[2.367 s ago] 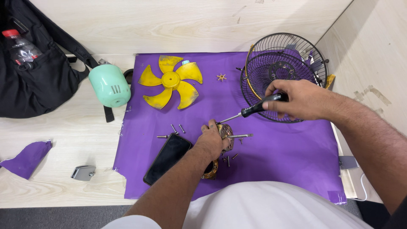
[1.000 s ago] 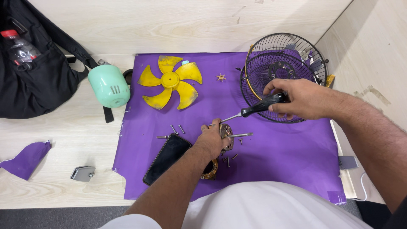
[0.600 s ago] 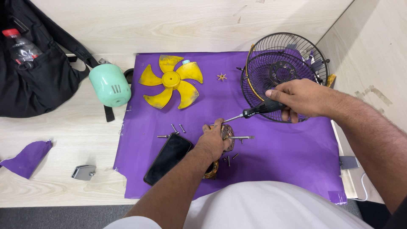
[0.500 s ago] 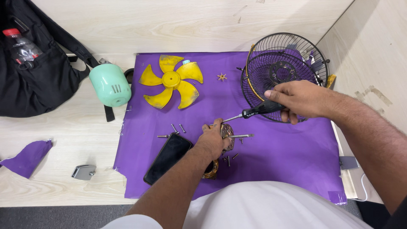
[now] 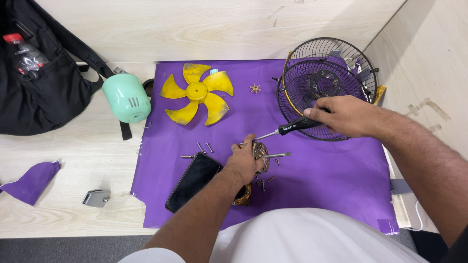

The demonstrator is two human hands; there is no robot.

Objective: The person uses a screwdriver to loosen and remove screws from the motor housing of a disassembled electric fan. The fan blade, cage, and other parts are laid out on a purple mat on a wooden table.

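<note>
Two hands work over a purple sheet [image 5: 312,185] spread on a pale wooden table [image 5: 73,160]. At the sheet's middle lies a small fan motor [image 5: 260,157], a round metal piece with a slim shaft running out to the right, roughly level across the view. The left hand [image 5: 242,163] presses down on the motor's left side, fingers curled together over it and hiding much of it. The right hand [image 5: 343,116] has its fingers wrapped tight around the black handle of a screwdriver [image 5: 285,130]; the tool's long axis slants from upper right down to lower left, and its metal tip meets the motor's top edge just above the left hand's fingers. Loose screws [image 5: 204,147] lie scattered about the motor. A black phone [image 5: 193,181] rests face up just left of the left wrist. Farther up the sheet sits a yellow five-bladed fan blade [image 5: 197,93], with a small orange star-shaped part [image 5: 254,88] to its right. Black wire fan guards [image 5: 325,87] lean at the sheet's upper right corner, behind the right hand. A mint-green motor housing [image 5: 126,98] lies off the sheet's left edge beside a black backpack [image 5: 44,87], whose side pocket holds a clear plastic bottle [image 5: 25,54] with a red cap. A torn purple scrap [image 5: 33,180] and a small grey metal piece [image 5: 95,197] lie on the bare table at lower left.
</note>
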